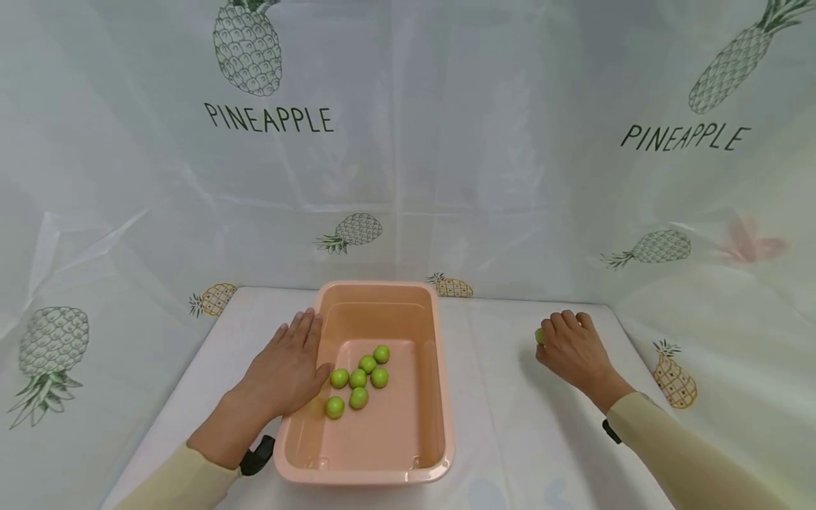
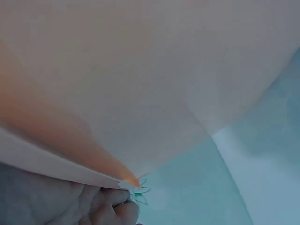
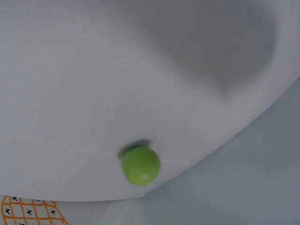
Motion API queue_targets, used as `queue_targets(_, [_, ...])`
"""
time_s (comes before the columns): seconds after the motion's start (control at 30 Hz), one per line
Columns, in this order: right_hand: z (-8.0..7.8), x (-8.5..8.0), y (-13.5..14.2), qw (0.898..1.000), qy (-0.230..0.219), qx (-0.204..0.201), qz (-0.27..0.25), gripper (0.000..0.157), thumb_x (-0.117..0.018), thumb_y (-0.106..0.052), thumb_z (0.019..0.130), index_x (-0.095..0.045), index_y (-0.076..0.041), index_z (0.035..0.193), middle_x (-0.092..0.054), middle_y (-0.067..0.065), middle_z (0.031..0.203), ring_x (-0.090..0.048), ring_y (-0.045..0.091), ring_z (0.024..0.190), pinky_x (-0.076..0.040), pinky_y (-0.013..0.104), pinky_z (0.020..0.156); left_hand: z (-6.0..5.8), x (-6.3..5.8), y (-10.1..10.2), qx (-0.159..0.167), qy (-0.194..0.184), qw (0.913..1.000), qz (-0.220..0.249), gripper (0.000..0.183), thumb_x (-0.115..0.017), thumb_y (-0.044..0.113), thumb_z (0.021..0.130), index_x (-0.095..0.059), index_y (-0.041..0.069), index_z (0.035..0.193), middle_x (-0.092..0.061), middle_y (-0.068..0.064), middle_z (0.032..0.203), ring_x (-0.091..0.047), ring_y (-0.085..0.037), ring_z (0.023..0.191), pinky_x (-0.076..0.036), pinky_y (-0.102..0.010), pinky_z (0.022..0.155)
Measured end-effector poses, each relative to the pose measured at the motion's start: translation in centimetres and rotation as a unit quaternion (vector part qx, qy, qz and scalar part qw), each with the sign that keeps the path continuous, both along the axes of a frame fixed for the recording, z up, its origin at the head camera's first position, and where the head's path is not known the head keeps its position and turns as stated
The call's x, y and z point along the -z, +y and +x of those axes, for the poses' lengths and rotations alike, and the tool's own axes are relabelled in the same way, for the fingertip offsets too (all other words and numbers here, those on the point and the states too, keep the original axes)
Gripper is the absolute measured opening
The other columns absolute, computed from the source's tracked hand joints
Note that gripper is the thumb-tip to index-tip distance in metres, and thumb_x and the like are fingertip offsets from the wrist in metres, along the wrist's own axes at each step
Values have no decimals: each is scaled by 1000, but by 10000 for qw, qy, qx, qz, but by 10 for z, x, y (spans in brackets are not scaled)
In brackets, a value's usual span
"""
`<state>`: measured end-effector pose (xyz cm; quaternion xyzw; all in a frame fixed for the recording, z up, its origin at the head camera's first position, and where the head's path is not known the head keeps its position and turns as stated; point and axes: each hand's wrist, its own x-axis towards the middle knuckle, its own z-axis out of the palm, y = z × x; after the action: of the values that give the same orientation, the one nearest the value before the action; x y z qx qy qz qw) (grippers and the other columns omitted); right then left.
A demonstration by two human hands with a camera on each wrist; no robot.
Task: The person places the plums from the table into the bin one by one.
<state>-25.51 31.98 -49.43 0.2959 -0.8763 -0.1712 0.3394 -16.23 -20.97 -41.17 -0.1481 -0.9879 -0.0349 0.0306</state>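
Note:
My left hand (image 1: 287, 368) rests along the left rim of a pink plastic basin (image 1: 446, 397), fingers straight and together, thumb reaching over the rim. In the left wrist view the fingers (image 2: 108, 208) lie against the basin's pale rim (image 2: 51, 161). Several small round green fruits, such as this one (image 1: 334, 406), lie inside the basin. Over the table's right side, my right hand (image 1: 576, 354) has curled fingers and holds a small green fruit (image 1: 540, 336), mostly hidden, at its thumb side. Another green fruit (image 3: 140, 165) lies on the tabletop in the right wrist view.
The basin stands on a white-covered table (image 1: 491, 368). Behind the table and at its sides hangs a pale sheet (image 1: 484, 177) printed with pineapples. The table's far right corner (image 3: 143, 193) is close to the loose fruit.

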Motion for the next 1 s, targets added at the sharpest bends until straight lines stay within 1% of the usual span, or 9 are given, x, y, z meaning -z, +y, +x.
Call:
queue_targets(0.07, [-1,-6,-11,10000,57,-9,-60,31,-72,-23,80,-53,1,86,-49,13,77,-50,35,76,-48,50,74,0,0,0,-15,-6,10000,-47,84,-62,38,103,-29,-13,160,-28,-33,168,-26,-50,157,-26,-63,127])
queue_targets(0.1, [-1,-9,-16,10000,56,6,-76,35,-77,-24,77,-54,1,87,-50,13,78,-51,35,77,-49,50,75,0,-1,1,-21,-12,10000,-68,84,-62,38,103,-29,-13,160,-28,-33,168,-26,-50,157,-26,-63,127])
queue_targets(0.27, [-3,-25,-45,9995,46,-89,-311,37,-79,-25,78,-57,2,91,-55,13,80,-55,35,80,-51,51,79,0,-1,1,-48,-25,9999,-106,83,-62,39,103,-30,-12,160,-28,-32,168,-26,-49,157,-26,-63,127])
queue_targets(0.4, [-6,-41,-68,9989,96,-166,-419,35,-77,-27,80,-57,-1,90,-55,11,81,-55,33,81,-50,50,81,0,-1,1,-85,-60,9999,-72,83,-62,39,103,-29,-12,160,-28,-32,168,-25,-49,158,-25,-63,127])
queue_targets(0.6, [-12,-73,-107,9969,391,-411,-549,33,-75,-31,84,-57,-4,87,-57,10,81,-58,33,83,-51,50,84,1,-1,2,-87,-55,9999,9,83,-63,38,102,-30,-12,160,-28,-33,168,-26,-50,157,-26,-63,127])
queue_targets(0.77, [-13,-98,-142,9946,531,-608,-654,33,-74,-32,84,-55,-5,85,-57,9,81,-58,31,83,-50,49,84,2,-1,1,-96,-66,9999,-5,84,-63,38,102,-30,-13,160,-28,-33,168,-26,-50,157,-26,-63,127])
queue_targets(0.9, [-12,-109,-172,9917,587,-813,-810,34,-74,-33,84,-54,-7,84,-55,8,80,-57,30,82,-49,48,82,2,-2,1,-109,-70,9999,-26,85,-64,38,102,-29,-13,160,-28,-33,168,-26,-50,157,-27,-63,127])
queue_targets(1.0, [-11,-111,-194,9894,556,-953,-946,34,-74,-34,84,-53,-8,84,-54,6,80,-56,29,80,-49,47,81,2,-2,1,-120,-60,9999,-23,85,-64,38,101,-29,-13,160,-28,-33,168,-27,-50,157,-27,-63,127])
